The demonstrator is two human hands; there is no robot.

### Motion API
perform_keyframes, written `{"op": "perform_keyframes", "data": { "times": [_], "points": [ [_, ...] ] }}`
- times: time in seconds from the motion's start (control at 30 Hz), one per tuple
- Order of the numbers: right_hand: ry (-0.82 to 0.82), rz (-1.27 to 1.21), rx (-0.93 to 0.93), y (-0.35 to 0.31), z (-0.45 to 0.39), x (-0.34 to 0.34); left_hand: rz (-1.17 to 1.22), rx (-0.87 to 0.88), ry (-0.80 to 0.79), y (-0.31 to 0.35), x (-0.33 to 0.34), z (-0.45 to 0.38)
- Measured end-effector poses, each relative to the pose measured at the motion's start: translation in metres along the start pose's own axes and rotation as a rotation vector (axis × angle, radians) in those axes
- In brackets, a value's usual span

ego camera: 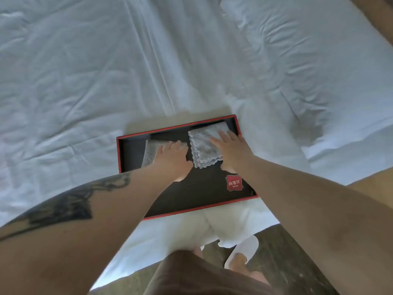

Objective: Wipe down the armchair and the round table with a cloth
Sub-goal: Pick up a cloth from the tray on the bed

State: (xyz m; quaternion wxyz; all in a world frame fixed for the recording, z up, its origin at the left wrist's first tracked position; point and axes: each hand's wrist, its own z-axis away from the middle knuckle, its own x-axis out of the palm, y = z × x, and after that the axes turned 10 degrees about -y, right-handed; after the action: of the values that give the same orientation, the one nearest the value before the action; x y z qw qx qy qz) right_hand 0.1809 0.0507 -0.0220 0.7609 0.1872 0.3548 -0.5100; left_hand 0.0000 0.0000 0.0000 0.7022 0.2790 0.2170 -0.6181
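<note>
A black tray with a red rim [131,137] lies on a white bed. Two folded grey cloths sit in its far half. My left hand [172,158] lies flat on the left cloth [150,152], fingers straight. My right hand [230,149] rests on the right cloth [202,145], fingers spread over its top and the thumb at its near edge. Neither the armchair nor the round table is in view.
The white bed sheet [85,81] fills most of the view, with a pillow [308,60] at the right. A red label [234,183] sits in the tray's near right corner. Below are dark carpet [282,262] and my foot in a white slipper [244,250].
</note>
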Motion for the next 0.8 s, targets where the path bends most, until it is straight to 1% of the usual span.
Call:
{"op": "perform_keyframes", "data": {
  "times": [0.03, 0.1, 0.17, 0.27, 0.3, 0.37, 0.43, 0.5, 0.6, 0.7, 0.8],
  "points": [
    [0.008, 0.032, 0.006, -0.006, -0.008, 0.002, -0.053, -0.010, -0.008, -0.006, 0.000, -0.001],
    [0.035, 0.015, 0.033, -0.017, -0.023, 0.012, -0.106, -0.025, 0.004, -0.021, 0.002, -0.007],
    [0.062, -0.022, 0.069, -0.030, -0.030, 0.031, -0.107, -0.021, 0.024, -0.036, 0.005, -0.011],
    [0.235, 0.006, 0.080, -0.033, -0.022, 0.053, -0.103, 0.012, 0.057, -0.047, 0.016, -0.006],
    [0.262, 0.009, 0.073, -0.032, -0.017, 0.054, -0.106, 0.022, 0.058, -0.048, 0.017, -0.004],
    [0.269, -0.115, 0.085, -0.032, -0.007, 0.053, -0.127, 0.038, 0.038, -0.051, 0.016, -0.005],
    [0.234, -0.332, 0.116, -0.034, 0.008, 0.047, -0.155, 0.061, 0.061, -0.045, 0.007, -0.008],
    [0.216, -0.516, 0.129, -0.029, 0.029, 0.041, -0.177, 0.109, 0.105, -0.022, -0.010, -0.013],
    [0.302, -0.620, 0.212, -0.008, 0.078, 0.041, -0.258, 0.204, 0.034, 0.037, -0.036, -0.017],
    [0.395, -0.768, 0.400, 0.023, 0.145, 0.059, -0.335, 0.344, 0.028, 0.109, -0.044, -0.015],
    [0.441, -0.848, 0.637, 0.051, 0.227, 0.101, -0.359, 0.486, 0.025, 0.181, -0.023, 0.009]
  ]
}}
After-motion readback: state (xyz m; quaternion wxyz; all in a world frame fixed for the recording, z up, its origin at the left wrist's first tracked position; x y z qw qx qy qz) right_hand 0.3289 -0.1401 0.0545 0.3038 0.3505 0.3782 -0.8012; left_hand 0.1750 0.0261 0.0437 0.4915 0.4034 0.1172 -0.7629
